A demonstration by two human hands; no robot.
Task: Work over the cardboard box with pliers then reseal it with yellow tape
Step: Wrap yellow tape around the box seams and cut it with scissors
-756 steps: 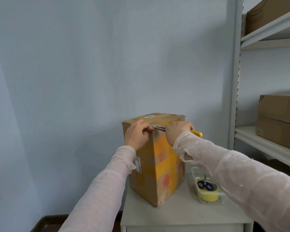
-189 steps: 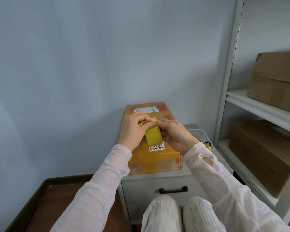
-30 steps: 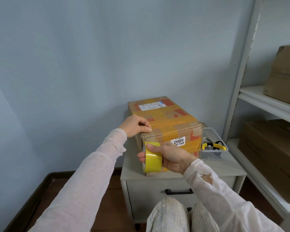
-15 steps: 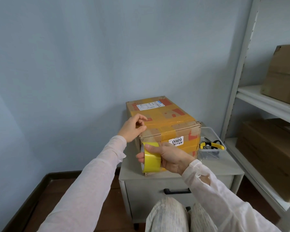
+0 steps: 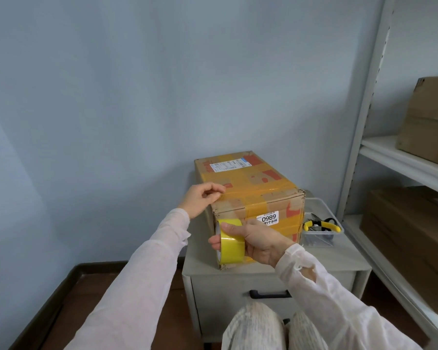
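The cardboard box (image 5: 253, 183) lies on its side on a small grey cabinet (image 5: 344, 258), covered in yellow tape, with a white "0989" label on its near face. My right hand (image 5: 258, 241) grips the roll of yellow tape (image 5: 232, 245) against the box's near left corner. My left hand (image 5: 200, 200) sits at the top left edge of the box, fingers curled with the tips pinched on the tape end there. The yellow-handled pliers (image 5: 320, 224) lie in a clear tray (image 5: 324, 236) to the right of the box.
A metal shelf unit (image 5: 364, 122) stands at the right with several brown cartons (image 5: 412, 238) on its shelves. The cabinet has a drawer with a black handle (image 5: 268, 295). My knees (image 5: 258, 324) are just in front of it. A blue wall is behind.
The view has shifted slightly. My left hand has moved a little along the box's top left edge; my right hand keeps the tape roll at the near corner.
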